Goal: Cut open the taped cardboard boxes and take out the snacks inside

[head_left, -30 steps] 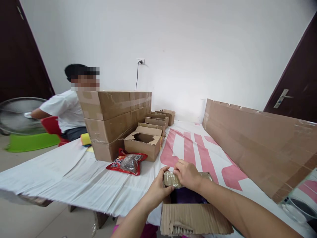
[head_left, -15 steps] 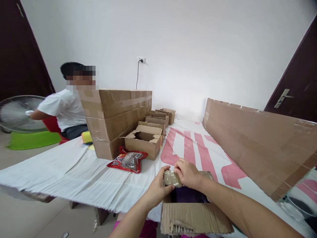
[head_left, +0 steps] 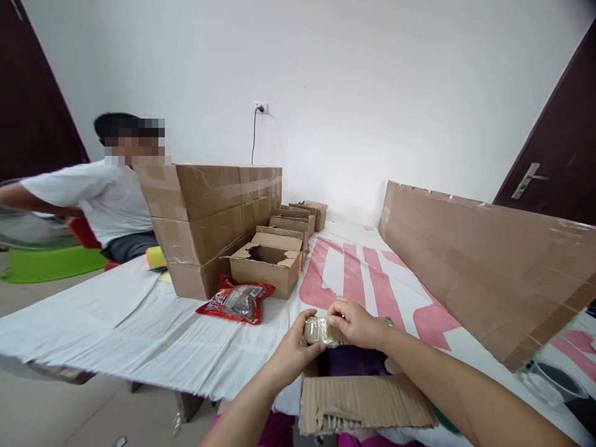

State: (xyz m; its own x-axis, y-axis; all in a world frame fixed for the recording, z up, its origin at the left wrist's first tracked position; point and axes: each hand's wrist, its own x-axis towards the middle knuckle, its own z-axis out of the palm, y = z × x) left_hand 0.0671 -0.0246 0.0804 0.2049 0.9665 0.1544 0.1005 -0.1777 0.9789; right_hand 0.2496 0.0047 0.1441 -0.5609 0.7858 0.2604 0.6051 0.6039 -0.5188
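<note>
Close to me stands an open cardboard box (head_left: 367, 400), its torn corrugated near flap folded outward. Something dark purple (head_left: 356, 361) shows inside it. The far flap (head_left: 321, 331) is raised and looks covered with shiny clear tape. My left hand (head_left: 298, 344) is closed on the flap's left end, thumb in front and fingers behind. Pressed together, the fingers of my right hand (head_left: 356, 323) pinch at the top of the same flap; the exact bit between them is hidden. Left of the hands lies a red packet (head_left: 237, 301) with a clear window.
A row of open cartons (head_left: 265, 264) runs back beside stacked closed cartons (head_left: 200, 217). A long cardboard panel (head_left: 479, 261) stands on the right, with a clear plastic cup (head_left: 554, 380) near its end. A person in a white shirt (head_left: 107, 192) sits at the left.
My hands stay on the flap, with only a slight shift of the right fingers. The view has turned a little. The person at the left has stretched an arm farther out to the left.
</note>
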